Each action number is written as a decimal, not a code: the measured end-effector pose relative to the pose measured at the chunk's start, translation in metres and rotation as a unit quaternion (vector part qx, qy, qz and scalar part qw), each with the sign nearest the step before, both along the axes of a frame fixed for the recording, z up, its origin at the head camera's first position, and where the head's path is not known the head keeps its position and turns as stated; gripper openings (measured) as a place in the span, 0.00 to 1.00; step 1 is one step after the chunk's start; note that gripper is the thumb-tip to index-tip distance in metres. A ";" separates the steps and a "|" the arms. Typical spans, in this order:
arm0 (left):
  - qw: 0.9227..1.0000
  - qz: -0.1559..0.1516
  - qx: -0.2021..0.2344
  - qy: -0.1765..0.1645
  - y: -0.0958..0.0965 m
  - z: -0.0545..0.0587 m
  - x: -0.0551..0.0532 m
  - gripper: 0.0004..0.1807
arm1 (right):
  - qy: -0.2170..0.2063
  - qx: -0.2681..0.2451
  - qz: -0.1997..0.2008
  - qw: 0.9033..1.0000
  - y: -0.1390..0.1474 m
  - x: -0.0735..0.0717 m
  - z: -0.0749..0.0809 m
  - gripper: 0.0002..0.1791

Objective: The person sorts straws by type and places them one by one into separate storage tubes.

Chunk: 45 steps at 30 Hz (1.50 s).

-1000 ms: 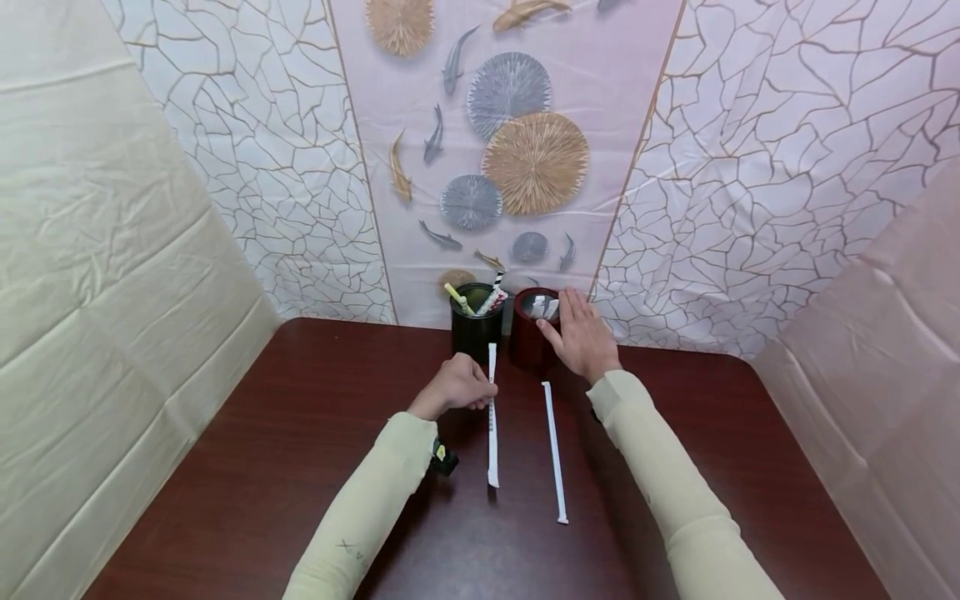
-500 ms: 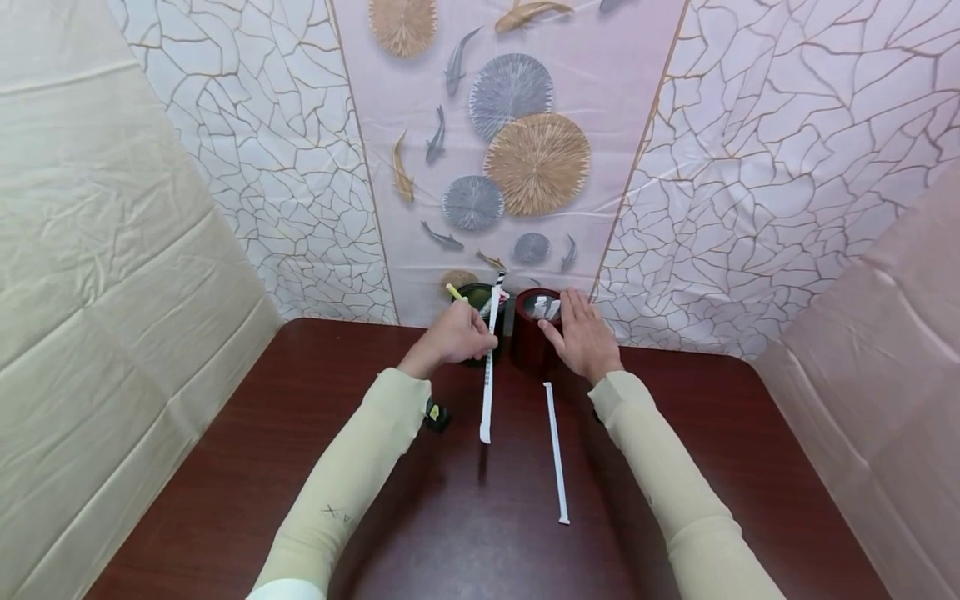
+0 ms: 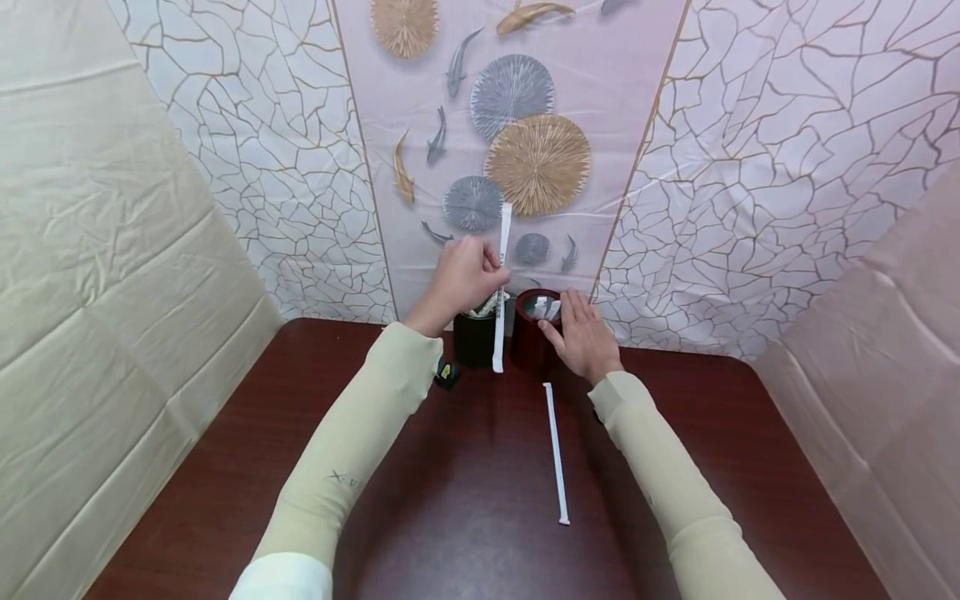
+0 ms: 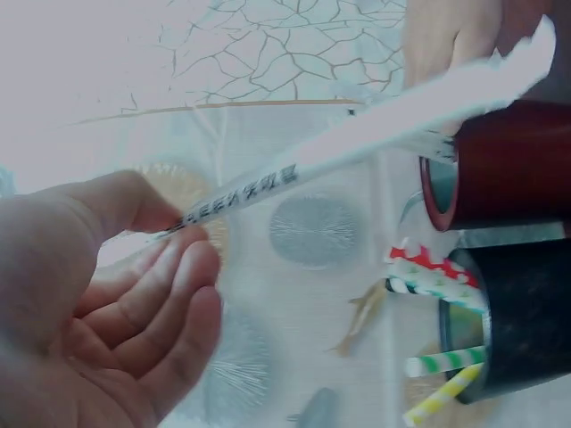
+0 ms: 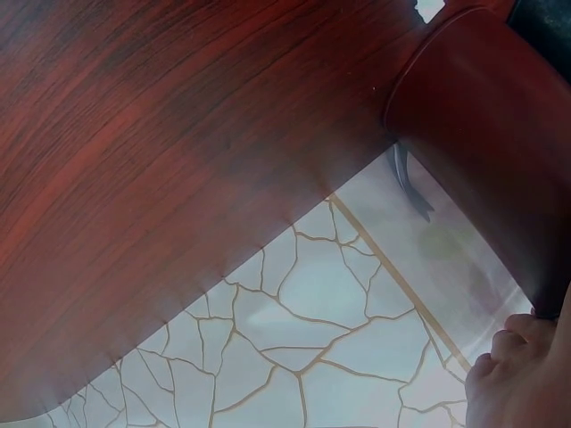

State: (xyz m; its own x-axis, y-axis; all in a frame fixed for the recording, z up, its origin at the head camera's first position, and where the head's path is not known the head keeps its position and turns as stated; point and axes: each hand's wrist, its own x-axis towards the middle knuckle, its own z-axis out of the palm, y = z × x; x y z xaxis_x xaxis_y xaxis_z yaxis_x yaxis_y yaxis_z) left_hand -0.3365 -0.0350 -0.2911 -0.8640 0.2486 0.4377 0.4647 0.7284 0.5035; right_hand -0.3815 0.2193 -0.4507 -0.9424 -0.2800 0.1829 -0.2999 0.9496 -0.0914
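Observation:
My left hand [image 3: 465, 279] pinches a white paper-wrapped straw [image 3: 500, 329] between thumb and fingertips. Dark printing runs along the wrapper [image 4: 357, 143] in the left wrist view. The straw stands nearly upright in the head view, its lower end overlapping the side of a black cup [image 3: 472, 343]. Striped paper straws [image 4: 446, 361] stick out of that cup. To its right stands a dark red cup [image 3: 531, 350] with white wrapped ends inside. My right hand [image 3: 591, 340] rests against this cup's right side, fingers straight, thumb at the rim.
Another wrapped straw [image 3: 557, 454] lies on the dark wooden table [image 3: 465, 517], in front of the red cup. Behind the cups hangs a patterned cloth backdrop [image 3: 637, 250]. Pale cloth walls [image 3: 112, 333] close in both sides.
My left hand has raised the wrapped straw up and away from me, from low over the table to above the black cup. The right hand stays at the red cup.

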 end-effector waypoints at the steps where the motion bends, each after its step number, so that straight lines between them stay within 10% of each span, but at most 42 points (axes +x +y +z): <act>1: 1.000 0.002 0.001 0.015 0.002 0.004 0.000 0.05 | 0.001 0.002 -0.001 1.000 0.000 0.000 0.000 0.50; 11: 0.989 0.005 0.020 0.145 0.011 0.022 -0.002 0.04 | 0.007 -0.005 0.001 1.000 0.000 -0.003 -0.002 0.50; 24: 0.982 0.000 0.049 0.184 0.025 0.024 -0.009 0.06 | 0.015 -0.008 0.004 1.000 -0.001 -0.001 -0.003 0.50; 45: 0.989 0.008 0.018 0.145 0.047 -0.046 -0.035 0.07 | 0.001 0.001 -0.005 1.000 -0.002 0.001 -0.001 0.49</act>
State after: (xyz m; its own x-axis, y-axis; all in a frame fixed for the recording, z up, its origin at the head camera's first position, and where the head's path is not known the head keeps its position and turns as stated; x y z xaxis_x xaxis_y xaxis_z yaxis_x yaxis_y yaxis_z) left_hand -0.3712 0.0119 -0.3373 -0.7048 0.2147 0.6761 0.5814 0.7209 0.3772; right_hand -0.3803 0.2169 -0.4520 -0.9448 -0.2713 0.1836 -0.2910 0.9525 -0.0896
